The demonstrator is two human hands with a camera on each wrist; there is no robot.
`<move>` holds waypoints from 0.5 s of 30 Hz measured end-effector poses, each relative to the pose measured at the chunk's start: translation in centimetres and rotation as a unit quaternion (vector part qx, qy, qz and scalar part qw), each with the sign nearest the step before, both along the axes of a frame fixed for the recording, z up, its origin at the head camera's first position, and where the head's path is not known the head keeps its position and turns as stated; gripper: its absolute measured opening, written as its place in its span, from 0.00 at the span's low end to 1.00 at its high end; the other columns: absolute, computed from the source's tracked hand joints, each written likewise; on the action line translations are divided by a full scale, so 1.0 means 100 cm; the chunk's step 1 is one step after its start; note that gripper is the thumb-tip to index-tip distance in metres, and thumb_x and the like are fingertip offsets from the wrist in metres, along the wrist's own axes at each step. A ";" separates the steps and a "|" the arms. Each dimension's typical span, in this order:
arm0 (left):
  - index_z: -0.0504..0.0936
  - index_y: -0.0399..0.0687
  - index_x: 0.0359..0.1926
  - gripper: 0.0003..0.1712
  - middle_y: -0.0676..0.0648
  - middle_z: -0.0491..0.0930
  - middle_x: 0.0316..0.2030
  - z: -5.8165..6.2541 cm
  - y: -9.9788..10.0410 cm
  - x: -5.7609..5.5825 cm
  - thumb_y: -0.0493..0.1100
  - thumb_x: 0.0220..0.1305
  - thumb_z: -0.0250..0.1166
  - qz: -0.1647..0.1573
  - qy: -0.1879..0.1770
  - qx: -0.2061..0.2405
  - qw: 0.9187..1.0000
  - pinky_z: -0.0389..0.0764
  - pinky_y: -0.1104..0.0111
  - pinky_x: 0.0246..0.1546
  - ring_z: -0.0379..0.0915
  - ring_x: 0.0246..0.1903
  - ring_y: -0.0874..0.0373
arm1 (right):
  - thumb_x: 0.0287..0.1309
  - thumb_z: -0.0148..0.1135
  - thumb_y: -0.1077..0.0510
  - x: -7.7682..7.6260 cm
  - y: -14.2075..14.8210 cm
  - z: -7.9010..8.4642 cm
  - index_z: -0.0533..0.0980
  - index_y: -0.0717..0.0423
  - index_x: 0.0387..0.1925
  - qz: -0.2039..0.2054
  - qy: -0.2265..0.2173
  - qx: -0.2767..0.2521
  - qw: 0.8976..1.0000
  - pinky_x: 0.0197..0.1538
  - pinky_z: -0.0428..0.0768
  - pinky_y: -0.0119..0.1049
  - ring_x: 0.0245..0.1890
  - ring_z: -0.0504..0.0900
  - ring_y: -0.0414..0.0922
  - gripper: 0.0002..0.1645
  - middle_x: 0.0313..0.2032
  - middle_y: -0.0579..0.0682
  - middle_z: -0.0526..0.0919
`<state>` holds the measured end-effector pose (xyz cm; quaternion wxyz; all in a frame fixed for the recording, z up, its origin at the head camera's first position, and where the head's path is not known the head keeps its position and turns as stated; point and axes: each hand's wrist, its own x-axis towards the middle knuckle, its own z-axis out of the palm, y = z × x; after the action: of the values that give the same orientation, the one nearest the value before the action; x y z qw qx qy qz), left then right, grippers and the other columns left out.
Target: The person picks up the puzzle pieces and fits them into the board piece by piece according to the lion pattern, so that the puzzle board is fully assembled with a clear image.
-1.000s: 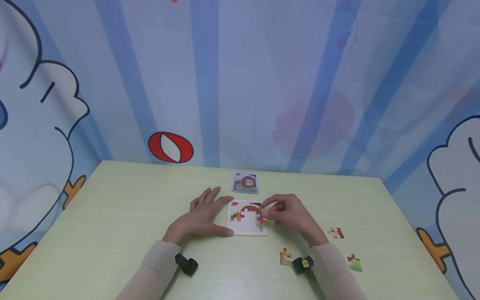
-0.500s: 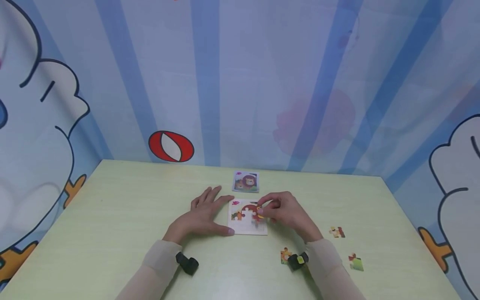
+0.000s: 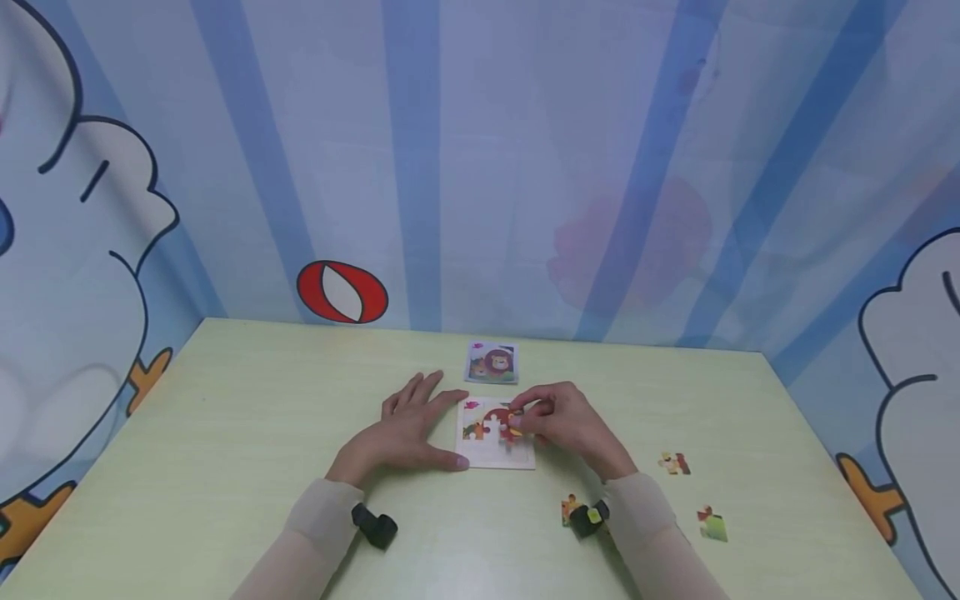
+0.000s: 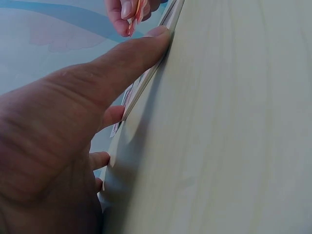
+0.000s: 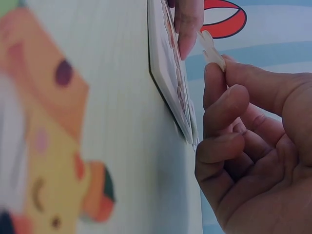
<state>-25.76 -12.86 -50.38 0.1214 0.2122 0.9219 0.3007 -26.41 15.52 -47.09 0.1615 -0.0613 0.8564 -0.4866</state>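
Note:
Flat on the table lies a white jigsaw board (image 3: 480, 457), partly filled with lion-picture pieces along its upper part. My left hand (image 3: 401, 435) has its fingers spread at the board's left side, the index finger at the upper corner and the thumb at the lower one. In the left wrist view the thumb (image 4: 122, 58) touches the board's edge. Thumb and forefinger of my right hand (image 3: 573, 425) pinch a puzzle piece (image 5: 212, 52) over the board's right half. The right wrist view shows this piece tilted and raised off the board (image 5: 168, 73).
Behind the board lies a small lion picture card (image 3: 491, 364). Loose puzzle pieces lie to the right: one (image 3: 675, 464) beyond the right forearm, another (image 3: 712, 525) nearer, and a third (image 3: 568, 507) partly behind the right wrist camera. A printed cloth (image 3: 487, 167) hangs behind the table.
My right hand has moved a little to the left over the board, still pinching the puzzle piece. The left hand stays in place at the board's left edge.

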 end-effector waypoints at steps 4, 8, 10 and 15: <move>0.64 0.67 0.82 0.60 0.41 0.42 0.88 0.006 0.000 0.002 0.74 0.51 0.78 -0.001 -0.007 -0.005 1.000 0.39 0.26 0.80 0.30 0.87 0.33 | 0.64 0.77 0.54 -0.002 -0.005 -0.001 0.90 0.50 0.45 -0.001 0.003 0.011 1.000 0.29 0.72 0.33 0.22 0.74 0.43 0.09 0.27 0.49 0.88; 0.64 0.68 0.82 0.60 0.41 0.43 0.88 0.006 0.000 0.001 0.74 0.51 0.78 0.000 -0.008 -0.007 1.000 0.39 0.26 0.80 0.30 0.87 0.33 | 0.64 0.77 0.54 -0.004 -0.009 -0.001 0.90 0.50 0.45 0.001 0.002 0.016 1.000 0.29 0.73 0.34 0.21 0.74 0.42 0.09 0.26 0.49 0.88; 0.64 0.69 0.82 0.60 0.42 0.42 0.88 0.005 0.000 0.001 0.74 0.51 0.78 0.002 -0.011 -0.009 1.000 0.39 0.27 0.81 0.30 0.87 0.34 | 0.64 0.77 0.54 -0.004 -0.010 -0.001 0.90 0.50 0.44 0.002 0.001 0.017 1.000 0.28 0.73 0.34 0.20 0.74 0.42 0.09 0.26 0.50 0.88; 0.64 0.70 0.82 0.60 0.42 0.42 0.88 0.003 0.000 0.000 0.75 0.50 0.78 -0.002 -0.007 -0.002 1.000 0.39 0.25 0.79 0.30 0.87 0.33 | 0.63 0.78 0.55 -0.006 -0.013 -0.002 0.90 0.50 0.43 -0.001 -0.004 0.017 1.000 0.27 0.72 0.33 0.19 0.73 0.42 0.08 0.25 0.50 0.88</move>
<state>-25.75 -12.89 -50.11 0.1286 0.2117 0.9213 0.2997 -26.96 14.18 -47.32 0.1651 -0.0554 0.8642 -0.4721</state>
